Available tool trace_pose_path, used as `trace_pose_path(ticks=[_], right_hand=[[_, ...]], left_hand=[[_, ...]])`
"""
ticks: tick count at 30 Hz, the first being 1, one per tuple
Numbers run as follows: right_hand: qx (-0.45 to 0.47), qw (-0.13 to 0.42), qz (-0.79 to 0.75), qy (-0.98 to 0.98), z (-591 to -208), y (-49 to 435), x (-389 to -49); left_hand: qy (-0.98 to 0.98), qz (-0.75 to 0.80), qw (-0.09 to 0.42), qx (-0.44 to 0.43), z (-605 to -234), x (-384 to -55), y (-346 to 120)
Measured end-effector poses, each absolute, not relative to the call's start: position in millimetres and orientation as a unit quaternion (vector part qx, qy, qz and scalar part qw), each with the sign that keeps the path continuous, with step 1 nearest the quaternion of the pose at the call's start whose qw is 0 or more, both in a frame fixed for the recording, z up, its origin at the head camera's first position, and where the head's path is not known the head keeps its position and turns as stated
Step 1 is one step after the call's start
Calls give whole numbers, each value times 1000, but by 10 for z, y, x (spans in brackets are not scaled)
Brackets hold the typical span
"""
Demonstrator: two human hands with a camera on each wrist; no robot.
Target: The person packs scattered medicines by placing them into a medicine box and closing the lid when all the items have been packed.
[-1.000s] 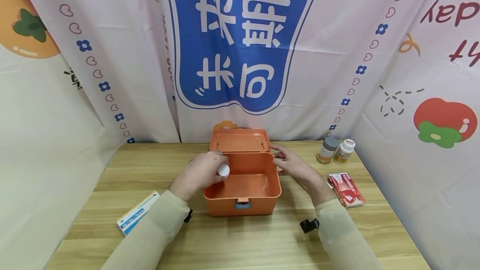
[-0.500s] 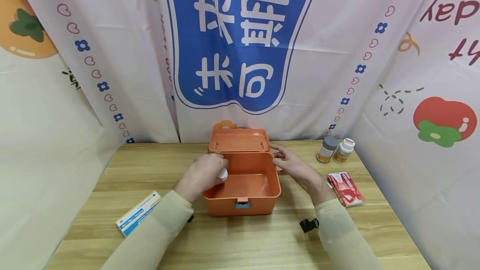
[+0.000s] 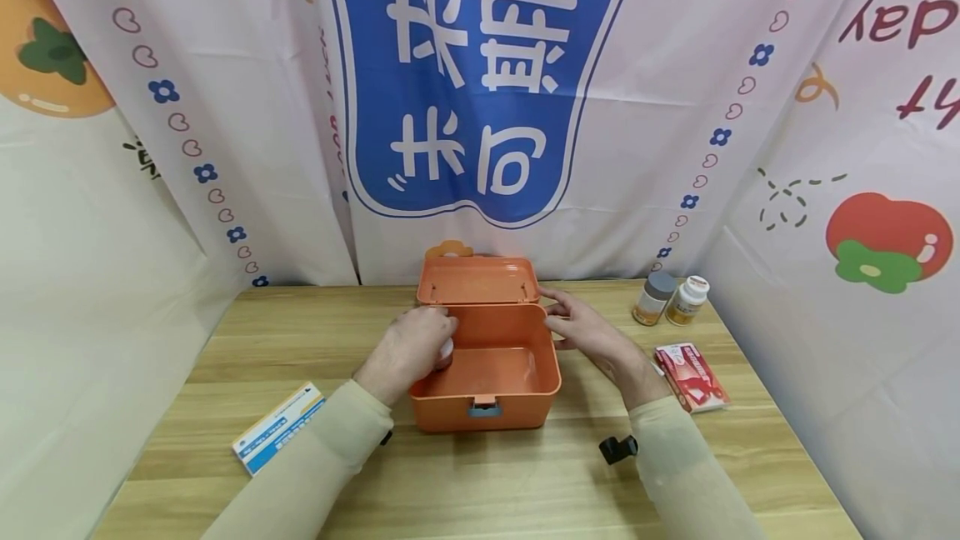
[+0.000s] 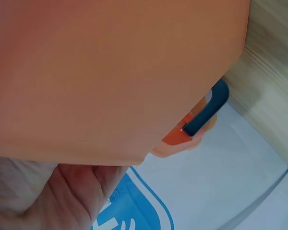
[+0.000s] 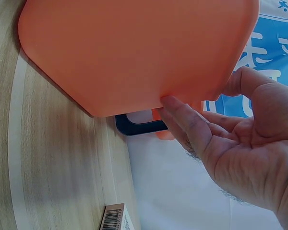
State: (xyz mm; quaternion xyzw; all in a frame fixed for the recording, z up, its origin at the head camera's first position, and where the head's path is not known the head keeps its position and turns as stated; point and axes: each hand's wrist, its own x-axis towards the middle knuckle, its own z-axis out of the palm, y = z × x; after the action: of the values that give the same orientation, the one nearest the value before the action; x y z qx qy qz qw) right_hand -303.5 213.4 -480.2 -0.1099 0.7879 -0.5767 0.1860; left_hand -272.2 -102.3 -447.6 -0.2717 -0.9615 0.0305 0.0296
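Note:
An orange storage box [image 3: 486, 415] stands on the table with its lid [image 3: 480, 280] tipped back. My left hand [image 3: 408, 350] reaches over the box's left rim and grips a small white-capped container [image 3: 447, 349]. Only its round white top shows; the fingers hide the rest. In the left wrist view the box wall [image 4: 110, 81] covers most of that hand. At the right side, the fingertips of my right hand [image 3: 588, 333] touch the outer wall near the back corner. The right wrist view shows this hand [image 5: 240, 139] with its thumb at the rim and its fingers lightly bent.
Behind the right hand stand a grey-capped bottle [image 3: 655, 298] and a white-capped bottle [image 3: 687, 301]. A red and white box [image 3: 692, 377] lies at the right. A blue and white box [image 3: 277, 427] lies at the left, partly under the left sleeve. A printed curtain [image 3: 480, 232] hangs behind the table.
My left hand has moved slightly right and lower into the orange box with the white-capped container, whose top is now more hidden. The right hand has stayed at the box's side.

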Motion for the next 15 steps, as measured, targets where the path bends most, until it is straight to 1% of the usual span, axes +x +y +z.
trace_pose_path(ticks=[6,15], right_hand=[[-111,185,-575,789,-4787,2132,-3025],[-110,185,-579,786,-4775,2129,-3015]], left_hand=[[-958,12,45,-285,-4440,-2724,-1053],[-953,-8,49,-300,-4405,-2737,-1142]])
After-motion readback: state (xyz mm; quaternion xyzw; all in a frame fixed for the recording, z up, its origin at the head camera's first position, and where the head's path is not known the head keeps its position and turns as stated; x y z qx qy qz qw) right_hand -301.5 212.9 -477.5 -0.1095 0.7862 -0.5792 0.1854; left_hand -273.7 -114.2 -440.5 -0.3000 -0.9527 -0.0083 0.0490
